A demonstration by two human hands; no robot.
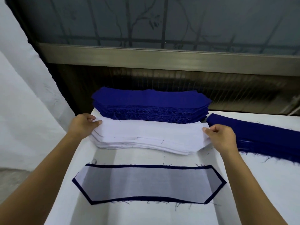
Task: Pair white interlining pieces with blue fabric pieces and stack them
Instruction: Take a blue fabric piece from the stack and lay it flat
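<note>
A stack of white interlining pieces (146, 140) lies across the middle of the white table (259, 184). My left hand (82, 125) pinches the left end of the top white piece. My right hand (222, 137) pinches its right end. Behind this stack sits a thick pile of blue fabric pieces (151, 104). Near the front lies one paired piece (148, 184), a white interlining laid on a blue fabric piece whose dark edge shows all round it.
More blue fabric (259, 135) with frayed edges lies at the right of the table. White cloth (24, 103) hangs at the left. A metal window ledge (162, 57) and dark wall run behind the table.
</note>
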